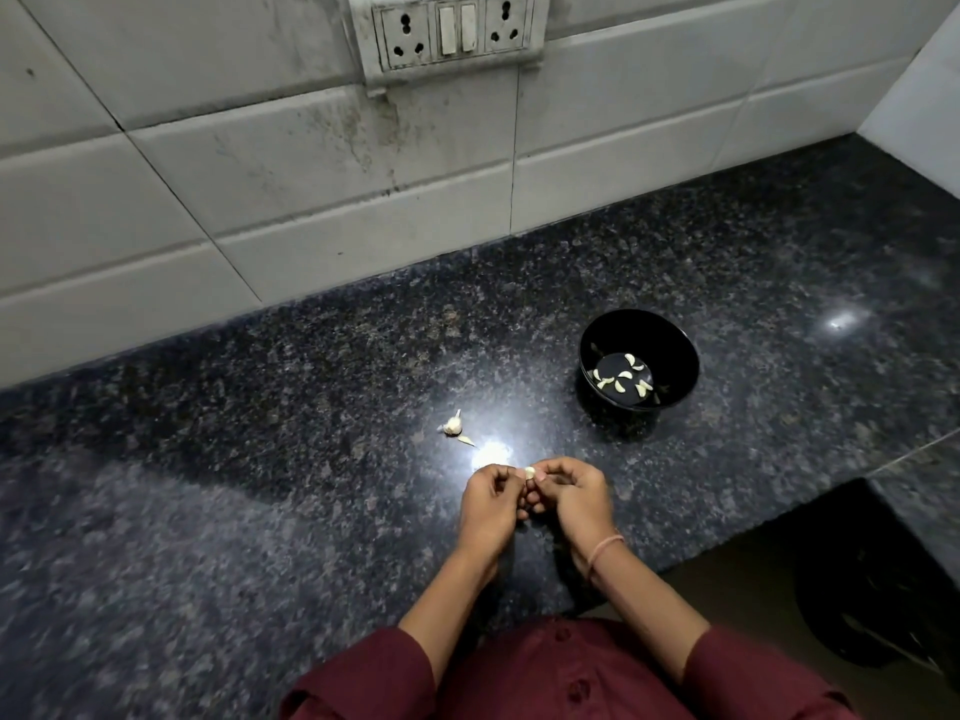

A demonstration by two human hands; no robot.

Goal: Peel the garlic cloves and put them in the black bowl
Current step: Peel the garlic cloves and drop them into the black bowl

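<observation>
My left hand (491, 504) and my right hand (571, 498) meet over the dark granite counter (260, 511), fingertips pinching one small pale garlic clove (530, 471) between them. The black bowl (670, 350) stands farther back to the right, with several peeled cloves (623, 377) on its bottom. A remnant of the garlic bulb (453, 424) lies on the counter to the left of my hands, with a thin scrap of skin (466, 440) beside it.
A white tiled wall (311, 200) with a socket and switch panel (452, 31) runs along the back. The counter's front edge steps back at the right, above a dark bin (872, 600) on the floor.
</observation>
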